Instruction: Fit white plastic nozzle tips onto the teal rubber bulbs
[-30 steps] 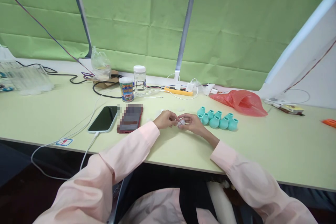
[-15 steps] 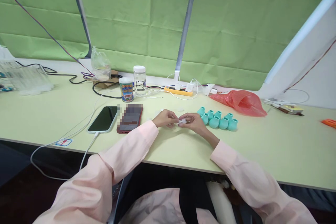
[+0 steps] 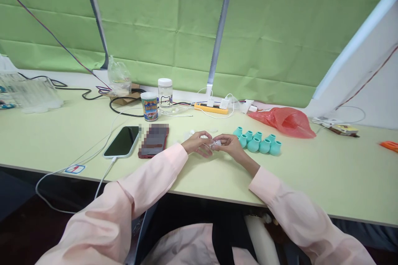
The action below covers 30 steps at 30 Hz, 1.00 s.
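In the middle of the table, my right hand [image 3: 232,146] pinches a small white plastic piece [image 3: 215,143] between thumb and fingers. My left hand [image 3: 197,143] meets it from the other side, its thumb and forefinger at the piece and its lower fingers spread and slightly blurred. Something whitish shows at the left fingers; I cannot make out its shape. Right of my hands stand several turquoise vase-shaped pieces [image 3: 254,145] in a close group. A few small pale bits [image 3: 190,133] lie on the table just behind my left hand.
To the left lie a charging phone [image 3: 122,142] and a dark red-edged device [image 3: 154,143]. Behind are a printed cup [image 3: 149,107], a white-lidded jar [image 3: 165,94] and a yellow power strip [image 3: 214,109]. A red plastic bag [image 3: 284,121] lies at the back right.
The left hand's lower fingers have opened out a little and whitish material now shows at its fingertips. The right hand stays nearly in place with the white piece.
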Available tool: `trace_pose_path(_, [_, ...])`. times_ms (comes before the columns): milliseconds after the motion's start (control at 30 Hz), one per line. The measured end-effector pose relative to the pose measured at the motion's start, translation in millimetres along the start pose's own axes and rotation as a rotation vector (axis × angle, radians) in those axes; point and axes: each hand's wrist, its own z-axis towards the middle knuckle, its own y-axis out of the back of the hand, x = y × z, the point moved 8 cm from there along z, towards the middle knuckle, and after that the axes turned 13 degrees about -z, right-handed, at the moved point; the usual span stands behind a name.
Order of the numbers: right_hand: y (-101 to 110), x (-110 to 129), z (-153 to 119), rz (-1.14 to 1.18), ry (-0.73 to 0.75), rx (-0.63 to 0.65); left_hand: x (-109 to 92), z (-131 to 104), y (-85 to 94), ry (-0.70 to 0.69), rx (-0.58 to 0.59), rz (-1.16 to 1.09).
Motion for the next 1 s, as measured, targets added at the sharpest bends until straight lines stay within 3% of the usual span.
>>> trace_pose_path(200, [-3.7, 2.9, -0.9, 0.063, 0.015, 0.027, -1.5, 0.1, -3.4, -0.028, 0.063, -0.034])
trace_pose_path(700, [-7.1, 6.0, -0.3, 0.042, 0.101, 0.053, 5.3, 5.4, -1.0, -0.021, 0.061, -0.198])
trace_pose_path(800, [2.6, 19.0, -4.9, -0.134, 0.200, -0.067, 1.5, 4.6, 1.4, -0.049, 0.028, -0.219])
trace_pose_path(933, [31.3, 38.8, -16.6, -0.514, 0.329, -0.412, -5.0, 4.6, 10.9, -0.073, -0.052, -0.225])
trace_pose_path(1000, [41.9, 41.9, -17.7, -0.751, 0.320, -0.520, -6.9, 5.2, 15.3, -0.072, -0.084, -0.232])
